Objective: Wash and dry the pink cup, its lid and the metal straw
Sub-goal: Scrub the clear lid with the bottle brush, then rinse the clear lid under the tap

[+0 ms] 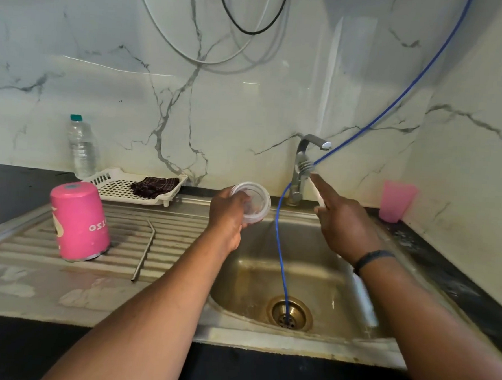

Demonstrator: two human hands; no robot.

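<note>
The pink cup point(79, 220) stands upside down on the ribbed draining board, at the left. Just to its right the bent metal straw point(144, 251) lies flat on the board. Over the back left corner of the sink point(308, 337), my left hand point(227, 217) holds the clear round lid point(252, 201) by its edge. My right hand point(342, 222) reaches to the tap point(302, 169) and its fingers close on the pale tap lever point(317, 194).
A blue hose point(281, 250) runs from the tap down into the drain. At the back left, a white rack point(112, 185) holds a dark cloth point(156, 185), beside a water bottle point(82, 147). A pink tumbler point(396, 200) stands by the right wall.
</note>
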